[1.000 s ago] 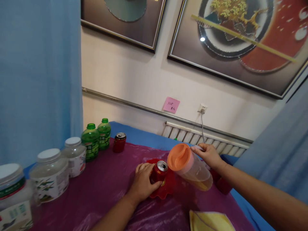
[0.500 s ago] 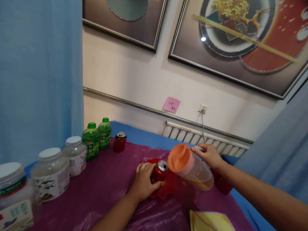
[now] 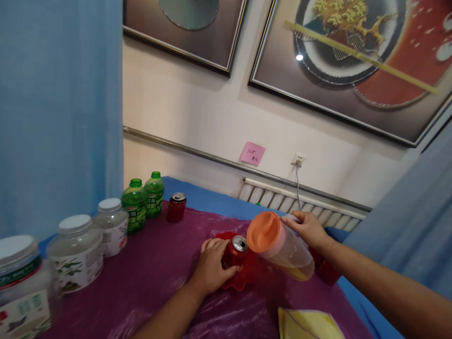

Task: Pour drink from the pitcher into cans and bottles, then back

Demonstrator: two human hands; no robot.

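Note:
My left hand (image 3: 212, 264) is wrapped round a red drink can (image 3: 236, 251) that stands tilted on a red scalloped dish (image 3: 249, 275). My right hand (image 3: 308, 228) grips the handle of a clear plastic pitcher (image 3: 284, 247) with an orange lid, tipped over so its lid end is right beside the can's open top. A little amber liquid lies in the pitcher's lower side. I cannot see any liquid flowing.
A purple sheet (image 3: 155, 268) covers the table over a blue cloth. Along the left stand white-lidded jars (image 3: 76, 249), two green bottles (image 3: 136, 209) and another red can (image 3: 175, 206). A yellow cloth (image 3: 307, 325) lies at the near edge. A red object (image 3: 326, 270) sits under my right forearm.
Hands, can and pitcher keep almost the same pose; only the view has shifted slightly.

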